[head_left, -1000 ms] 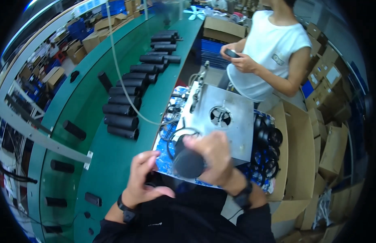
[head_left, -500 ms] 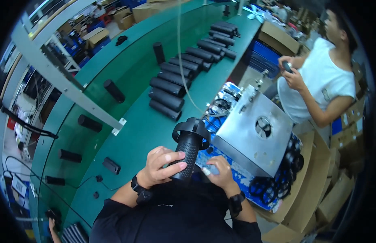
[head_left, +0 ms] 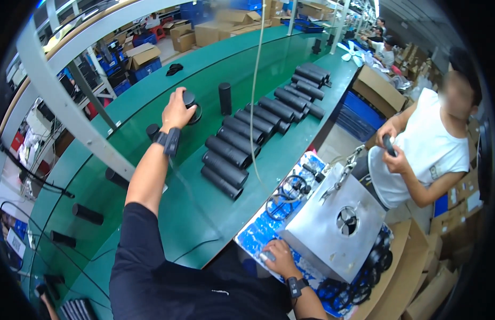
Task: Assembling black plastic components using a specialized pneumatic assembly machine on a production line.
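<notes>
My left hand (head_left: 175, 113) is stretched out over the green belt, fingers closed around a black cylinder (head_left: 189, 98). The cylinder stands about upright, and part of its black ring (head_left: 197, 116) shows beside my thumb. Down at the bench edge, my right hand (head_left: 281, 260) is curled around a small pale grey piece (head_left: 267, 255), whose kind I cannot make out. Just ahead of that hand is a metal box (head_left: 332, 229) with a round opening, where a dark three-armed part shows. Several black tubes (head_left: 226, 160) lie in a row on the green table right of my left arm.
More black cylinders (head_left: 225, 98) stand or lie along the belt. A pale metal post (head_left: 71, 101) slants across at left. Black rings (head_left: 359, 285) are heaped beside the box, near an open carton (head_left: 396, 266). A co-worker (head_left: 418, 154) at right holds a small dark part.
My left hand has carried the black cylinder from in front of my body forward to the belt. My right hand has moved down onto the bench edge. The view has shifted.
</notes>
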The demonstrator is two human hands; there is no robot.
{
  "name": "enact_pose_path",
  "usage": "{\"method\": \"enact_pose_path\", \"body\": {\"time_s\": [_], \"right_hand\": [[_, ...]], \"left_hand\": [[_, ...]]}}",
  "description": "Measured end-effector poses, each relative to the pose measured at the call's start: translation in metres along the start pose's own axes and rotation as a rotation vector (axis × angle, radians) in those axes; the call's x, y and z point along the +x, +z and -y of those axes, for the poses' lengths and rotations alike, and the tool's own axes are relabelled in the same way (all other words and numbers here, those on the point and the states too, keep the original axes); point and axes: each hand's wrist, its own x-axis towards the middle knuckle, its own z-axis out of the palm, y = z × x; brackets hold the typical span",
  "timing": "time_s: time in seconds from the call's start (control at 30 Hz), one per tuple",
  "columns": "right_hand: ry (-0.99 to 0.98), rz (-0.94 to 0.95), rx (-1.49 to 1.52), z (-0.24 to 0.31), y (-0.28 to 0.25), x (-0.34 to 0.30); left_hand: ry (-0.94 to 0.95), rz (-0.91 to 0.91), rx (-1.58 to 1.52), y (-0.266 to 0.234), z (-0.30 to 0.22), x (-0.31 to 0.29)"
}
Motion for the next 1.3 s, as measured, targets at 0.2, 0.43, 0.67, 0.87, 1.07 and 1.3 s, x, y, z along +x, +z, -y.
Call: {"method": "enact_pose_path", "body": {"time_s": [0.2, 0.43, 0.67, 0.87, 1.07, 1.3], "right_hand": [[0.039, 0.001, 0.032, -0.008, 0.005, 0.004], [0.125, -0.005, 0.013, -0.006, -0.002, -0.002], [0.109, -0.013, 0.046, -0.01, 0.007, 0.007], [0.099, -0.021, 0.057, -0.011, 0.011, 0.004], [0.115, 0.027, 0.005, -0.011, 0.0, 0.0], [0.055, 0.003, -0.012, -0.026, 0.01, -0.011]], "left_hand": [[-0.245, 0.265, 0.135, 0.098, 0.086, 0.042], [-0.184, 0.426, 0.633, 0.118, -0.037, 0.108], [0.252, 0.453, 0.179, 0.218, 0.012, 0.102], [0.223, 0.315, 0.081, 0.17, 0.011, 0.076], [0.387, -0.092, -0.028, 0.034, -0.093, 0.042], [0.37, -0.363, -0.394, -0.077, -0.105, -0.115]]}}
